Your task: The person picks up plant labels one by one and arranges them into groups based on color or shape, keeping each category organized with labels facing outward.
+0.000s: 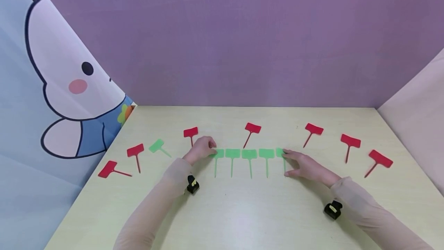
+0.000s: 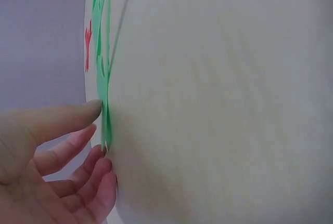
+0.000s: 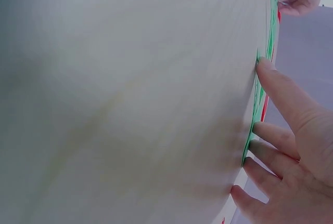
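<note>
Five flat green T-shaped plant labels stand in a row, heads up and stems toward me, the middle label [image 1: 249, 154] among them. My left hand [image 1: 202, 149] is at the leftmost green plant label [image 1: 218, 152], thumb and curled fingers at the left end of its head. In the left wrist view that label [image 2: 106, 125] lies between thumb tip and fingertips. My right hand [image 1: 306, 167] rests with spread fingers on the rightmost green plant label [image 1: 279, 152]: fingertips cover part of its head, and the thumb is beside its stem.
Another green label [image 1: 157, 145] lies tilted at the left. Several red labels are scattered around the row, such as one behind it [image 1: 253, 128], one at the far left [image 1: 108, 169] and one at the far right [image 1: 380, 158]. A purple curtain [image 1: 243, 42] hangs behind the table [image 1: 239, 211].
</note>
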Motion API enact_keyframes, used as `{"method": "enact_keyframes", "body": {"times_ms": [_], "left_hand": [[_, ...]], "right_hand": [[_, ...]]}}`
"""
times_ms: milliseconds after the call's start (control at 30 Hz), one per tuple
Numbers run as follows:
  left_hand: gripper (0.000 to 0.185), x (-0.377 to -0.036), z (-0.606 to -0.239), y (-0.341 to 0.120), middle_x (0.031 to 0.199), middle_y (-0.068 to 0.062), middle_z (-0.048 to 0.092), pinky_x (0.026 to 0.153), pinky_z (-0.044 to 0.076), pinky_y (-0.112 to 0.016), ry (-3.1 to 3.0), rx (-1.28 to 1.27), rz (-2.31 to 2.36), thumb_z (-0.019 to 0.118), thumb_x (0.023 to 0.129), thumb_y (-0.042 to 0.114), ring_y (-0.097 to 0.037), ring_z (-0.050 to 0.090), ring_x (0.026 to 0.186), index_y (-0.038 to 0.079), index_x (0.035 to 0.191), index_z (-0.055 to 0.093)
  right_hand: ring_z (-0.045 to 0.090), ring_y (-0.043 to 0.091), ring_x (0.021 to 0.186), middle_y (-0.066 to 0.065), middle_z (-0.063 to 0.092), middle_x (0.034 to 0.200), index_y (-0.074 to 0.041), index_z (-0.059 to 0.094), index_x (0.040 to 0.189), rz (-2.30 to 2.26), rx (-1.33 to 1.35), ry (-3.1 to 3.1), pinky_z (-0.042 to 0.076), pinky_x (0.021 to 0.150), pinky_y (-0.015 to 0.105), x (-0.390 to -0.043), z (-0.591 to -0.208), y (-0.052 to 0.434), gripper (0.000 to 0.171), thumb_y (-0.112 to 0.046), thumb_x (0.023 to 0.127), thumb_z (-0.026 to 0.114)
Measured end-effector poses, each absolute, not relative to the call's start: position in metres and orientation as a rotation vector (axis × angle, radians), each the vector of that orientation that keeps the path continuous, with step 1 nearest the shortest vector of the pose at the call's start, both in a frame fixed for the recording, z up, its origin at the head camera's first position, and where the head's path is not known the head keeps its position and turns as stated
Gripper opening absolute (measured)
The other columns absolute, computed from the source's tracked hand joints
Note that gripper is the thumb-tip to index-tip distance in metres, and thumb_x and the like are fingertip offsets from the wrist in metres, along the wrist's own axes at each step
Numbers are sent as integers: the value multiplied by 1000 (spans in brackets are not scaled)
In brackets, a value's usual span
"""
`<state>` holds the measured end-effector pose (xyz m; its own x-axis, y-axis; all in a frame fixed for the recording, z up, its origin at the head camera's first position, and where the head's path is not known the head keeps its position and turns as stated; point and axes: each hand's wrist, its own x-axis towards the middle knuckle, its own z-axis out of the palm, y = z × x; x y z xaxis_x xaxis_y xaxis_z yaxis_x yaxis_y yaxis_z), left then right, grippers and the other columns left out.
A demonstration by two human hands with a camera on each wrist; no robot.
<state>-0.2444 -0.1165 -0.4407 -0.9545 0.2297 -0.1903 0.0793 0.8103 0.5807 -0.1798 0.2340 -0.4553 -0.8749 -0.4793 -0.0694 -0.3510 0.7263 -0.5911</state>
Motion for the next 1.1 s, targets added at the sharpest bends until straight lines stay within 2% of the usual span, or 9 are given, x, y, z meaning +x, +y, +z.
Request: {"method": "enact_keyframes", "body": {"times_ms": [200,533,700,767,967,1100], "left_hand": [[15,-242,-434,-121,83,-6,57,66,45,-27,2762,191,994,63,80,8,-18,51,75,3,95,61],[15,-243,-426,-143,89,-8,60,73,46,-30,2724,297,1121,60,83,10,-21,54,82,1,96,61],[17,-241,-420,-154,90,-10,59,59,49,-32,2701,301,1148,60,84,11,-22,54,78,0,97,60],[16,-241,-418,-158,89,-11,59,57,49,-33,2715,317,1143,60,84,10,-23,54,77,-1,96,60],[20,-241,-416,-174,90,-11,61,74,47,-32,2791,331,1073,60,83,10,-23,55,84,-2,99,60],[21,-240,-416,-185,93,-11,61,77,47,-35,2798,309,1082,59,84,10,-25,55,86,-2,101,59]], "right_hand": [[30,41,123,22,38,133,7,47,123,-860,-665,2712,30,97,50,-180,-456,235,66,-22,70,74],[30,41,123,22,37,134,6,47,123,-873,-686,2706,31,97,50,-180,-458,235,66,-23,70,74],[31,41,123,22,37,134,6,47,123,-870,-685,2705,31,97,50,-181,-459,235,66,-23,70,74],[31,41,123,22,37,134,6,47,123,-864,-690,2706,31,97,50,-181,-459,235,66,-23,70,74],[31,41,122,23,38,133,7,48,122,-849,-710,2716,30,97,50,-181,-458,236,65,-22,70,74],[31,41,122,23,38,133,7,48,121,-844,-707,2720,30,97,50,-180,-457,235,65,-22,70,74]]}}
